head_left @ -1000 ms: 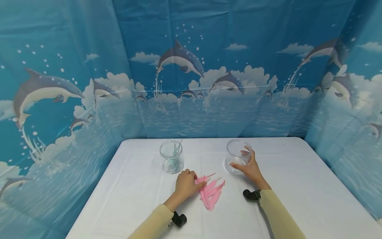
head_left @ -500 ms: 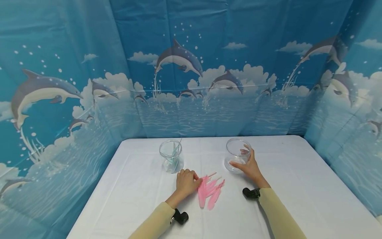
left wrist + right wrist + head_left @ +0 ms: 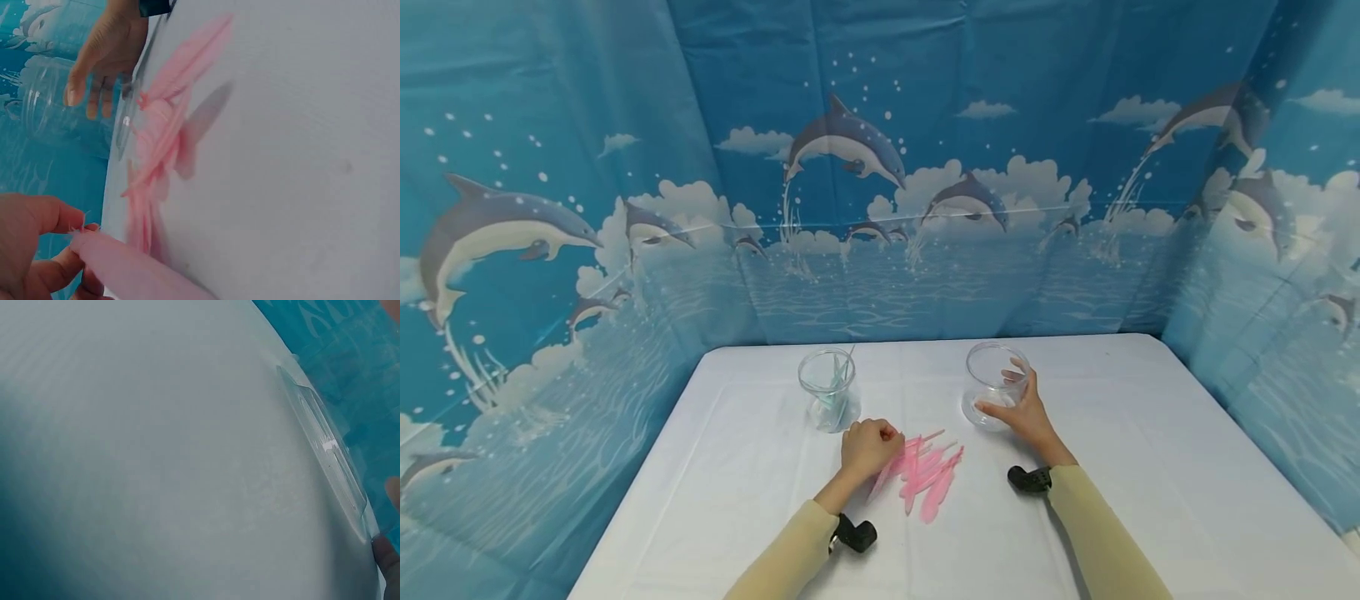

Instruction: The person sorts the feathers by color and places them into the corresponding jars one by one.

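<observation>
My left hand pinches a pink feather by its quill end between thumb and fingers, with the vane slanting down toward the table. Right beside it, several more pink feathers lie in a loose, overlapping pile on the white cloth. A clear round jar stands upright farther back on the right. My right hand grips it from the right side, thumb in front and fingers around the back. In the right wrist view only the jar's lower edge and a few fingertips show.
A second clear glass jar with slender pale green pieces in it stands behind my left hand. The white table ends at a blue dolphin-print curtain along the back and sides.
My left hand has drawn one pink feather leftward from the pile, after its fingers reached over the feathers. The right hand stays at the jar.
</observation>
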A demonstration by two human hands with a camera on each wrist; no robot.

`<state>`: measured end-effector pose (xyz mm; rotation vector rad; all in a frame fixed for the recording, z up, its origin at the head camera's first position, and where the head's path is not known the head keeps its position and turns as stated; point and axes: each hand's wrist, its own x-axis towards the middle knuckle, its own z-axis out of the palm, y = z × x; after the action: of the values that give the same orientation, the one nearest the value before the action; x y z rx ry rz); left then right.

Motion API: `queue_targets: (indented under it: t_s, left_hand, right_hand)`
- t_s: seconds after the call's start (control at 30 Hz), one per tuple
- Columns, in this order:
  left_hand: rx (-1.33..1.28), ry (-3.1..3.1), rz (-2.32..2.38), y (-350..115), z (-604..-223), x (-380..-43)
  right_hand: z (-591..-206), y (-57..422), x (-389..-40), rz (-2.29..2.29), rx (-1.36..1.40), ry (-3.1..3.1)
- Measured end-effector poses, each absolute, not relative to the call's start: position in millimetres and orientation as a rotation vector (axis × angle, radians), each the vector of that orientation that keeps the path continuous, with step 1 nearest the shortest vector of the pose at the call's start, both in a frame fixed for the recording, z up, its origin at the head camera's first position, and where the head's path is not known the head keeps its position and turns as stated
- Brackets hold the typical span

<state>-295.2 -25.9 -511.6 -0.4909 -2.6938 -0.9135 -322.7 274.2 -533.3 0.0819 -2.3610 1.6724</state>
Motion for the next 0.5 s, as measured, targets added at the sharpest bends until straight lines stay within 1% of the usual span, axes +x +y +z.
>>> queue_targets:
  t_s: [0.13, 0.27, 0.5]
  left_hand:
    - [-0.521, -2.657, -1.104, -24, -492, -298]
    - [-0.538, -2.622, -1.369, -18, -464, -306]
    - [-0.569, -2.361, -1.994, 16, -416, -332]
  right_hand:
    - [-534, 274, -323, 1.681, 0.077, -2.357]
    - [-536, 274, -324, 1.695, 0.074, -2.359]
    - [-538, 275, -325, 1.702, 0.073, -2.349]
